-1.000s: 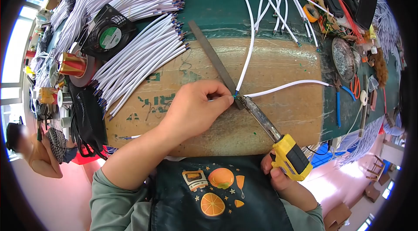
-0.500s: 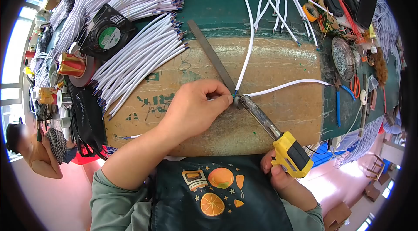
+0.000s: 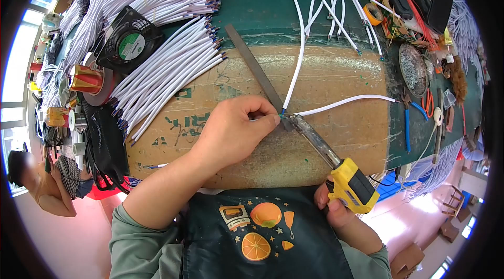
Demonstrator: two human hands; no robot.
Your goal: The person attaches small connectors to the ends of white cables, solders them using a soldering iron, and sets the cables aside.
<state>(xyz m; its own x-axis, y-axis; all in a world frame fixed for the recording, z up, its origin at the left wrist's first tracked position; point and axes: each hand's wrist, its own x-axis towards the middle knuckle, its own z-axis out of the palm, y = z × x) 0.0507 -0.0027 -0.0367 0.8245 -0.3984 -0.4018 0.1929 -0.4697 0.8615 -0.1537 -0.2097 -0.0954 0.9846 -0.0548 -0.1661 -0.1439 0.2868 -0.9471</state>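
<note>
My right hand (image 3: 336, 206) grips a yellow soldering iron (image 3: 353, 186) by its handle, at the front edge of the work board. Its metal barrel slants up and left to the end of a white cable (image 3: 301, 58), where small blue and green wire ends show. My left hand (image 3: 236, 129) is closed in a pinch beside that end; what lies between the fingertips is mostly hidden. A flat grey metal bar (image 3: 254, 66) runs diagonally down to the same spot. Another white cable (image 3: 346, 104) stretches from there to the right.
A bundle of white cables (image 3: 170, 76) lies at left, beside a black fan (image 3: 128, 40) and wire spools (image 3: 86, 78). Blue-handled pliers (image 3: 408, 129) and a metal dish (image 3: 413, 70) sit at right. Another person (image 3: 52, 182) is at far left.
The soldering iron has shifted very slightly right, its tip a little away from the wire ends. My left hand keeps its pinch in the same place.
</note>
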